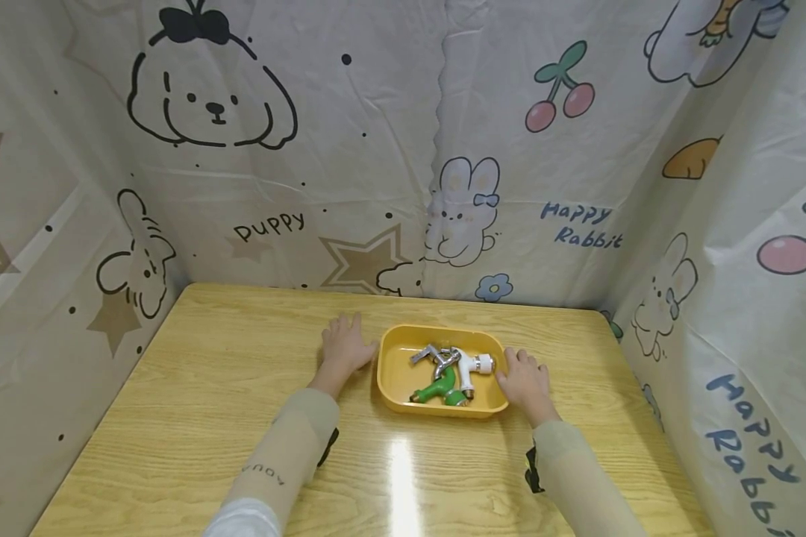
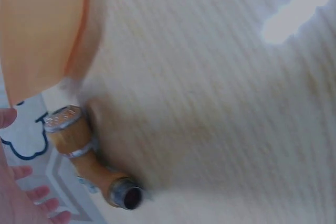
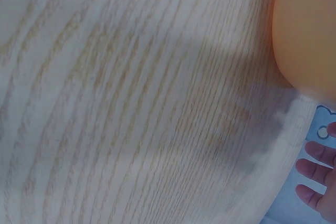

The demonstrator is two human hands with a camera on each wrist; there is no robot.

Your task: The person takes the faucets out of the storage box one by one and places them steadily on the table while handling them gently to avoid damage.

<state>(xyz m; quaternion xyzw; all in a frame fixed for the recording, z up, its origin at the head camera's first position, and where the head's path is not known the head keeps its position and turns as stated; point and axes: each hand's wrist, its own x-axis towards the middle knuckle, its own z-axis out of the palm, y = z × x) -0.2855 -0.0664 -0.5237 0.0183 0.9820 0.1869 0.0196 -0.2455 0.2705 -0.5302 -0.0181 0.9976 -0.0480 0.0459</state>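
Observation:
A yellow plastic tray (image 1: pixel 392 400) stands on the wooden table. Inside it lie a silver tap (image 1: pixel 445 359), a white tap (image 1: pixel 469 365) and a green tap (image 1: pixel 436 388). My left hand (image 1: pixel 345 347) is beside the tray's left end, fingers spread, thumb tip pointing at the rim. On the opposite side my right hand (image 1: pixel 525 380) has its thumb right at the tray's right wall, the other fingers extended. An orange-brown tap (image 2: pixel 92 161) with metal ends lies near the left hand in the left wrist view; in the head view that hand hides it.
Pale printed cloth (image 1: pixel 376 171) hangs behind the table and along both sides. The table (image 1: pixel 242 350) extends left of the tray and in front of it, with a bright light reflection near the front.

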